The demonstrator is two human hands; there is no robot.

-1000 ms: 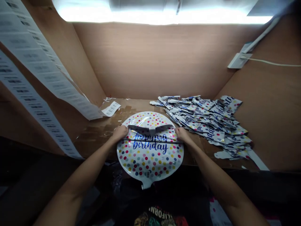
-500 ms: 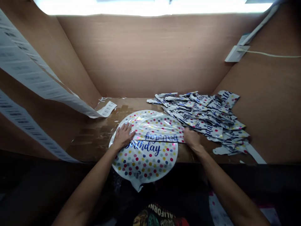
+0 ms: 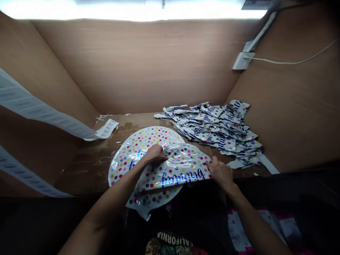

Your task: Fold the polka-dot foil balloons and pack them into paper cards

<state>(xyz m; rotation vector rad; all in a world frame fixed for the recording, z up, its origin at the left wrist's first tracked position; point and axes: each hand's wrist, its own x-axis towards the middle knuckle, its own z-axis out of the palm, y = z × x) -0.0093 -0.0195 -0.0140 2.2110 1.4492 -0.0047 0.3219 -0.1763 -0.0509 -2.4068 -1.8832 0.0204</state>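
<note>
The left hand (image 3: 154,154) hides lettering on the foil balloon (image 3: 148,136) (folded over).

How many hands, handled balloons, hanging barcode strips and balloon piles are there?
Left hand, right hand: 2
Polka-dot foil balloon: 1
Upper hanging barcode strip, lower hanging barcode strip: 2
Pile of flat foil balloons: 1
Total: 6

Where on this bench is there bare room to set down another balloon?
Bare wood of the bench shows left of the folded foil balloon, below the barcode label strip, and in a narrow band behind the balloon, up to the flattened balloon pile. It is crowded at right, where the right hand sits between balloon and pile.
</note>
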